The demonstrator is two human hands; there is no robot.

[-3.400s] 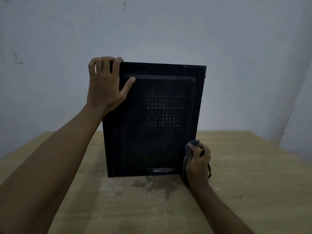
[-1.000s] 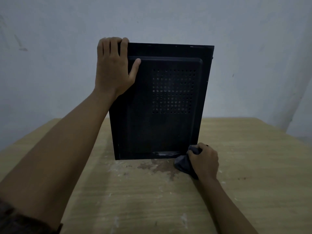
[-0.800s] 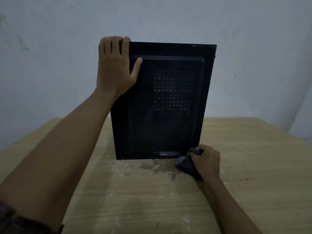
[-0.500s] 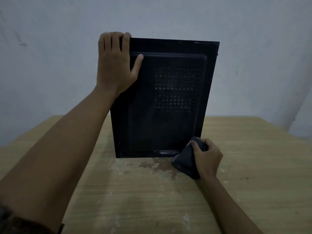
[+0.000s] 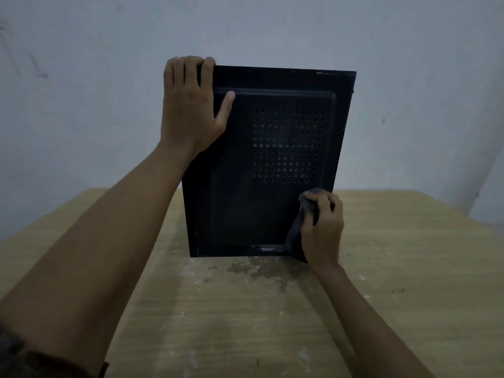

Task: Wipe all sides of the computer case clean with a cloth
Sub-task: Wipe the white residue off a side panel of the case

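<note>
Right hand [image 5: 323, 230], cloth [image 5: 296, 238] on computer case [image 5: 245, 208]

Left grip [image 5: 191, 105] hooks high, arm outstretched; right grip [image 5: 323, 227] clenched low.

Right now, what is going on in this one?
A person is cleaning a black computer case that stands upright on a wooden table. The left hand has its grip over the case's top left corner, fingers curled over the top edge, steadying it. The right hand holds a bunched dark cloth against the lower right of the side panel facing the camera, just below the vent holes. The other sides are out of view.
</note>
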